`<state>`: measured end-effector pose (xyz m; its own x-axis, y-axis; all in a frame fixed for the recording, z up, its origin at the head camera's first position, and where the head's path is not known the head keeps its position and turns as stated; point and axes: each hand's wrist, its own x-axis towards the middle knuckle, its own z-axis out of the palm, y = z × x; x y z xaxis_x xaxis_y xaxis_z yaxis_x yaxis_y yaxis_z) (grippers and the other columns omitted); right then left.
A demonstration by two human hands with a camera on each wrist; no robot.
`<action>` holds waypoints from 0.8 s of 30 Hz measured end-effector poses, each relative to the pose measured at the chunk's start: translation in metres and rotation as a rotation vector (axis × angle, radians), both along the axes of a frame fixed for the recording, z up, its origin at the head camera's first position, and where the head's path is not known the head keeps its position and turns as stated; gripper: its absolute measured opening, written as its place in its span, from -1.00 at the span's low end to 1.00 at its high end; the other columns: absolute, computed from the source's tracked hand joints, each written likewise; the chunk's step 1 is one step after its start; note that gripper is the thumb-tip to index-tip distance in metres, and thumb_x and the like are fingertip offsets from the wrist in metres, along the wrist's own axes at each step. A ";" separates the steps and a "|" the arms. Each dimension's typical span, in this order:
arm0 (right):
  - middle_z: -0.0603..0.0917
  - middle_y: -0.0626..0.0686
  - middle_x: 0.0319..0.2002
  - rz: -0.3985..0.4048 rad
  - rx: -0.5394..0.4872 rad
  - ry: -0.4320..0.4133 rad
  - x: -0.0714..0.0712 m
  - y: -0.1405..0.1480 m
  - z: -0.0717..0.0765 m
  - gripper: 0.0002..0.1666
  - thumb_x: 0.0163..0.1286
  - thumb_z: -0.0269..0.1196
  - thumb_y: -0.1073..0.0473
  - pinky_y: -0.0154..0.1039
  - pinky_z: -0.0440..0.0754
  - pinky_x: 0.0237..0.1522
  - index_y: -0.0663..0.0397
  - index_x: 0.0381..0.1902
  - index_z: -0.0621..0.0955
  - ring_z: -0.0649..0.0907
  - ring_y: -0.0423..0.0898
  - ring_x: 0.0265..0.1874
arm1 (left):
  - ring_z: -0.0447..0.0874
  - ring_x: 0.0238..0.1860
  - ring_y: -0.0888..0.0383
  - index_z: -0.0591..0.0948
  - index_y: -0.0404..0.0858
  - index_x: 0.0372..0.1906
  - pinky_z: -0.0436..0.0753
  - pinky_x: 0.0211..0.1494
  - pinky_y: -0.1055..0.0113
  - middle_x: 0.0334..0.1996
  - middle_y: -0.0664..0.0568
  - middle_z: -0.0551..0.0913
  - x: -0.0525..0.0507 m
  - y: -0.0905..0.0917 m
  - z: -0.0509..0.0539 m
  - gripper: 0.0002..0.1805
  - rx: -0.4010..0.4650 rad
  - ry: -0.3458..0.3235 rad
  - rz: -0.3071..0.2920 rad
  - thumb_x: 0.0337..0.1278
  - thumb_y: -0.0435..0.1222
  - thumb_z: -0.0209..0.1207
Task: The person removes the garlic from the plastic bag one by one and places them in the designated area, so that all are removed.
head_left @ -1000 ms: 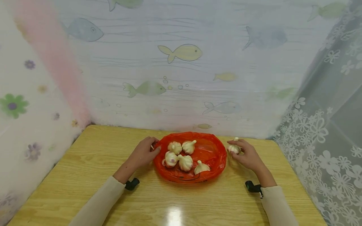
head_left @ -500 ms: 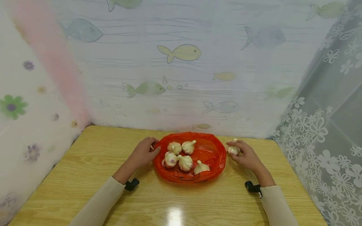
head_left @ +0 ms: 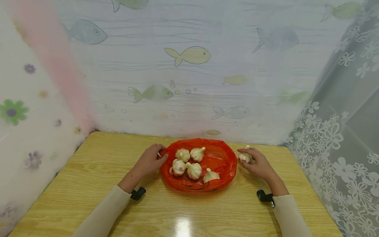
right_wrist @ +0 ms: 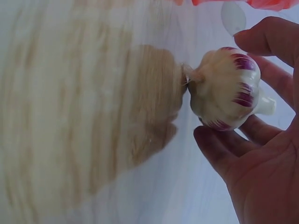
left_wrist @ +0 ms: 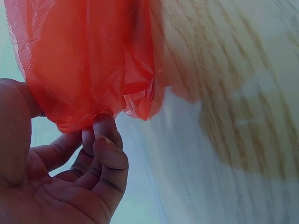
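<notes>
A red plastic bag, its mouth spread wide and its rim rolled, lies on the table with several garlic bulbs inside, mostly toward its left. At the bag's left side my left hand grips the edge. In the left wrist view, curled fingers meet the thin red plastic, and the thumb is partly behind it. To the right of the bag, my right hand holds a single garlic bulb with purple streaks. Its fingers curve around the bulb, the thumb on the opposite side.
The wood-grain table extends around the bag and reflects light near its front. Behind it hangs a pale fish-print sheet. A lace-patterned curtain borders the right side. Each wrist carries a small black camera.
The right hand and its garlic bulb have shifted very slightly left since the first frame. The left hand, the bag and the bulbs inside it look unmoved.
</notes>
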<state>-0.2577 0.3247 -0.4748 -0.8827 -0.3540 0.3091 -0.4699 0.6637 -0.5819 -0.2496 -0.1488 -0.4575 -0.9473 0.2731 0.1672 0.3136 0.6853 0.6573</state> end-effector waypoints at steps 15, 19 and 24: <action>0.61 0.34 0.24 -0.014 -0.032 -0.011 0.003 0.004 0.007 -0.43 0.41 0.40 0.35 0.47 0.51 0.24 0.27 0.36 0.60 0.56 0.40 0.27 | 0.55 -0.25 0.12 0.67 -0.32 0.08 0.65 -0.16 0.24 -0.17 -0.03 0.61 0.000 0.000 -0.001 -0.74 -0.001 0.000 0.000 0.47 -0.25 0.25; 0.60 0.34 0.25 -0.019 -0.041 -0.017 0.003 0.006 0.007 -0.44 0.44 0.39 0.33 0.45 0.49 0.27 0.28 0.37 0.59 0.55 0.39 0.28 | 0.56 -0.25 0.12 0.67 -0.32 0.07 0.65 -0.16 0.25 -0.17 -0.03 0.61 0.000 0.000 -0.001 -0.75 0.000 0.001 -0.002 0.47 -0.25 0.26; 0.58 0.36 0.31 -0.031 -0.033 -0.008 0.006 0.008 0.010 -0.45 0.47 0.37 0.30 0.46 0.46 0.29 0.24 0.39 0.58 0.51 0.40 0.32 | 0.56 -0.25 0.12 0.67 -0.31 0.05 0.66 -0.16 0.25 -0.17 -0.02 0.61 0.000 0.000 0.000 -0.76 -0.005 0.001 -0.001 0.46 -0.25 0.26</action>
<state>-0.2518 0.3330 -0.4644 -0.8955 -0.3165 0.3130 -0.4449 0.6578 -0.6077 -0.2492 -0.1490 -0.4579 -0.9469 0.2746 0.1672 0.3149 0.6884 0.6534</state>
